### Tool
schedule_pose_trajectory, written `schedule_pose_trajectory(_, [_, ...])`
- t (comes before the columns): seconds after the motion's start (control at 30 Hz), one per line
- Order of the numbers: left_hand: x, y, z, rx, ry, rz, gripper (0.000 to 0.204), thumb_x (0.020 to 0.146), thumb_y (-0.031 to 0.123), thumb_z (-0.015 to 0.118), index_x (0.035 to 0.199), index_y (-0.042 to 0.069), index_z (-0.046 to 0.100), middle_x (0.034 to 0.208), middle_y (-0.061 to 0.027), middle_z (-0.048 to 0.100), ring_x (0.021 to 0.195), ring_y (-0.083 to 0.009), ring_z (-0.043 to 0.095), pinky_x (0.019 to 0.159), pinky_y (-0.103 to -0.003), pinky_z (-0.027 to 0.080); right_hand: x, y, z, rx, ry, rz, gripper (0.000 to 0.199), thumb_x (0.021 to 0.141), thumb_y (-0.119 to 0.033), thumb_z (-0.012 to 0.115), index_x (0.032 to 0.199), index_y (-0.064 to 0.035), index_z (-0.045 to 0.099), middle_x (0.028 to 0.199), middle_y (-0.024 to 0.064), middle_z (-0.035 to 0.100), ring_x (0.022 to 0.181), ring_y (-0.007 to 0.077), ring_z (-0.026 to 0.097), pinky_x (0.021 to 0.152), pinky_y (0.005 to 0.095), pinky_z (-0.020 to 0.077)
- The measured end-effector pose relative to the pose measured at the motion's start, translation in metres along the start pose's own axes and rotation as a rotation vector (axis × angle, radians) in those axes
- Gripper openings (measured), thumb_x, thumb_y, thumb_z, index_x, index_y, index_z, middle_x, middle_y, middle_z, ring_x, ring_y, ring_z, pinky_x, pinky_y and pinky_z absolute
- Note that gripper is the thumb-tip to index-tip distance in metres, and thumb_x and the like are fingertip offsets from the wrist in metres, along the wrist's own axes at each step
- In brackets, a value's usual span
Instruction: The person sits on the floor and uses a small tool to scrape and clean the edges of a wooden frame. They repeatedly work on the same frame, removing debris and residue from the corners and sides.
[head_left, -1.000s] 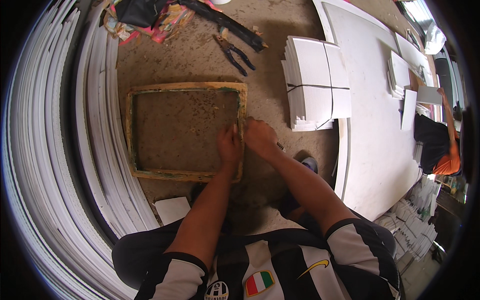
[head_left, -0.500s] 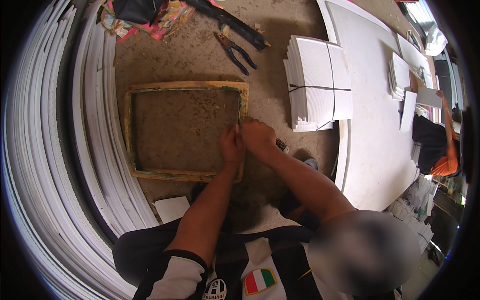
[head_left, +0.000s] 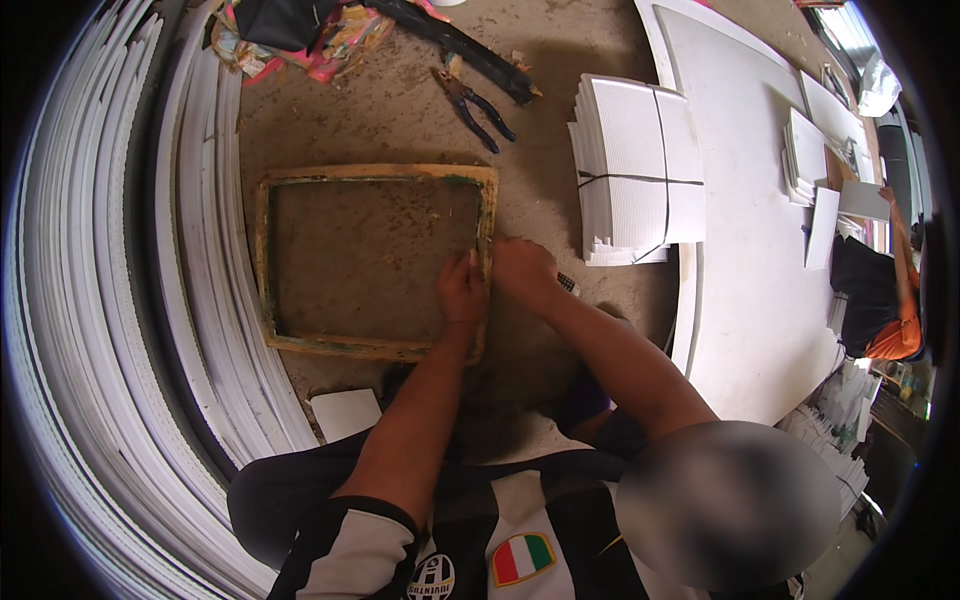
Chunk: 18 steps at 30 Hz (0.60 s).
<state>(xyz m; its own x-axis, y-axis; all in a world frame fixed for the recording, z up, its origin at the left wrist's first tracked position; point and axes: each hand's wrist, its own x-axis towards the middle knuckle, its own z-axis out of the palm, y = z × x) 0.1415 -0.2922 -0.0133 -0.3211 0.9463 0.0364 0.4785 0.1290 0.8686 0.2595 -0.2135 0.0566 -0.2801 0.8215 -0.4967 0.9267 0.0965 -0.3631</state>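
A rectangular wooden frame (head_left: 375, 176), stained green and yellow, lies flat on the dusty floor with mesh stretched across it. My left hand (head_left: 462, 297) rests on its right rail, fingers pressed down on the wood. My right hand (head_left: 522, 272) is just beside it, with curled fingers against the outer side of the same rail. Whether something small is pinched in them is hidden. A small dark object (head_left: 567, 284) lies by my right wrist.
Stacked white curved strips (head_left: 130, 330) fill the left side. Pliers (head_left: 478, 105) and a dark bar (head_left: 470, 50) lie beyond the frame. A tied bundle of white sheets (head_left: 630, 170) sits to the right, next to a large white board (head_left: 740, 250). Another person (head_left: 880, 300) works at far right.
Both hands stay at the frame's right rail, with only slight shifts of the fingers. The view has tilted a little.
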Motion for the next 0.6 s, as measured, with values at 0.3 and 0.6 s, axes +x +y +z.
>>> schedule_pose_trajectory(0.3, [-0.001, -0.001, 0.003, -0.036, -0.037, -0.02, 0.025, 0.105, 0.015, 0.055, 0.105, -0.006, 0.068, 0.098, -0.0223, 0.065, 0.088, -0.0398, 0.064, 0.079, -0.045, 0.051, 0.028, 0.037, -0.002, 1.481, -0.639, 0.572, 0.023, 0.105, -0.029, 0.053, 0.093, -0.0099, 0.058, 0.064, -0.0053, 0.037, 0.052, 0.0106, 0.032, 0.048, 0.0297, 0.0301])
schedule_pose_trajectory(0.6, [0.0, 0.0, 0.003, 0.003, -0.014, 0.056, 0.025, 0.105, 0.016, 0.057, 0.106, -0.006, 0.069, 0.098, -0.0215, 0.065, 0.085, -0.0399, 0.065, 0.074, -0.045, 0.052, 0.005, 0.034, 0.005, 1.253, -0.29, 0.359, 0.028, 0.103, -0.028, 0.054, 0.089, -0.0059, 0.063, 0.064, 0.0048, 0.055, 0.053, 0.0246, 0.055, 0.052, 0.0427, 0.0455])
